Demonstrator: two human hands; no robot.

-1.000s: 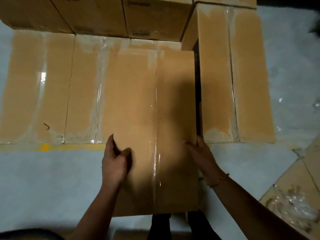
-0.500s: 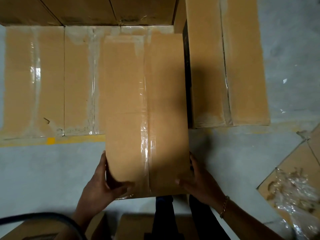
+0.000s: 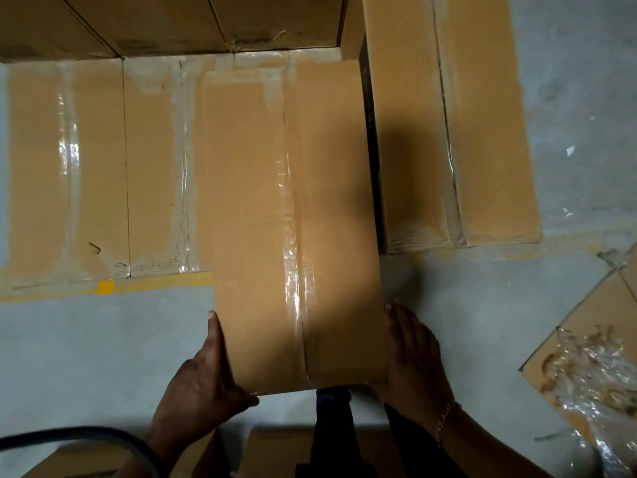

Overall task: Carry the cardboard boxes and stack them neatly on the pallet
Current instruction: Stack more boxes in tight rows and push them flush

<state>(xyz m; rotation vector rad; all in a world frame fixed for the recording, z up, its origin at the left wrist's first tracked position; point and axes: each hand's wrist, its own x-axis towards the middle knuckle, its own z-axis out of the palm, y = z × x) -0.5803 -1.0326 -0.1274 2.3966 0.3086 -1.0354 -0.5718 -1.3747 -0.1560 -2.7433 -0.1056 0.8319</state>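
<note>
I hold a long taped cardboard box (image 3: 293, 219) lengthwise in front of me. Its far end lies over the low row of boxes (image 3: 69, 167), close beside a taller box (image 3: 448, 132) on the right. My left hand (image 3: 203, 384) clasps the near left corner, fingers along the side and thumb along the near edge. My right hand (image 3: 413, 357) presses flat against the near right side, fingers straight. The near end of the box hangs over the grey floor. I cannot see the pallet itself.
A higher stack of boxes (image 3: 172, 22) closes the back. A yellow floor line (image 3: 103, 288) runs under the low row. Flattened cardboard with crumpled plastic film (image 3: 586, 367) lies at the right. More boxes (image 3: 275, 450) and a black hose (image 3: 86, 434) sit by my feet.
My hands have slid from the middle of the box back to its near end, and the box has gone forward along the taller box on the right.
</note>
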